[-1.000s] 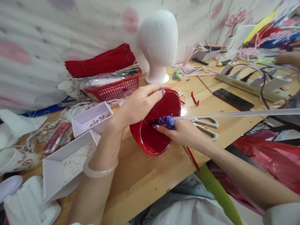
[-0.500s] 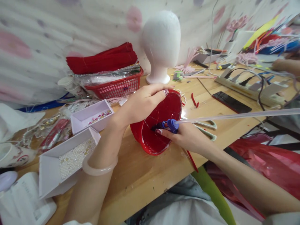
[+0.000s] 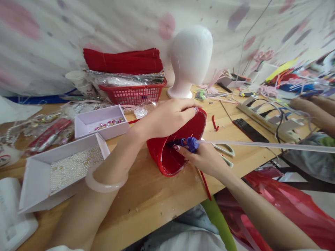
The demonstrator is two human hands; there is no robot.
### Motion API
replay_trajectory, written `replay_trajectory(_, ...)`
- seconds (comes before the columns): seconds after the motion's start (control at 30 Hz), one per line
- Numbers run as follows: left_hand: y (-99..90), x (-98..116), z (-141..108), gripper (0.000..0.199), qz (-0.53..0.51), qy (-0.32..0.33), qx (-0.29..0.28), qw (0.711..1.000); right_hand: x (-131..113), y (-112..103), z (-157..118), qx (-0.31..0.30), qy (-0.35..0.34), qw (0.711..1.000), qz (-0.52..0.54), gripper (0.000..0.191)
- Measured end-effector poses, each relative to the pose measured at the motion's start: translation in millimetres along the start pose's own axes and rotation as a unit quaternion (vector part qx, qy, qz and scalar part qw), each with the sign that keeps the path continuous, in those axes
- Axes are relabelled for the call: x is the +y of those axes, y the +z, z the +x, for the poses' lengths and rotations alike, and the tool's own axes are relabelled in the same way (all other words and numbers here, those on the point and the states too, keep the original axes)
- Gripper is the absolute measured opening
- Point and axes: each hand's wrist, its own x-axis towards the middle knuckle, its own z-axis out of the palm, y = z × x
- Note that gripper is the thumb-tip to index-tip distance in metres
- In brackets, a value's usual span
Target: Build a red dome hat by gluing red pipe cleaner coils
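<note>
Left fingers (image 3: 188, 112) grip the red shell (image 3: 184, 131) (opening narrower than before).

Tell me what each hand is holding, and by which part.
The left hand holds the red hollow piece by its upper rim. The right hand holds the blue glue gun around its rear part; the rest of that grip is hidden.

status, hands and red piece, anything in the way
Left hand holding hollow red cup-shaped piece by its rim. Right hand gripping blue plastic glue gun, front end inside piece. No obstruction seen; pale-handled scissors close by, partly hidden.
</note>
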Motion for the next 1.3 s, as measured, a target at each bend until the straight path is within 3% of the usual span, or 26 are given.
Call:
replay_trajectory(0.23, 0.5, -2, 0, 0.032, -0.007, 0.011, -0.007, 1.0, 2, 2, 0, -0.005, 0.012, 1.0, 0.004, 0.044)
replay_trajectory(0.53, -0.4, 4, -2, 0.033, 0.004, -0.027, -0.012, 1.0, 0, -2, -8, -0.013, 0.019, 1.0, -0.008, 0.043)
replay_trajectory(1.0, -1.7, 7, -4, 0.035, 0.018, -0.028, -0.023, 0.999, 7, -3, -15, 0.011, -0.018, 1.0, -0.009, 0.039)
replay_trajectory(1.3, -1.5, 8, -4, 0.034, 0.013, -0.026, -0.024, 0.999, 7, -4, -13, 0.021, -0.015, 0.999, -0.019, 0.047)
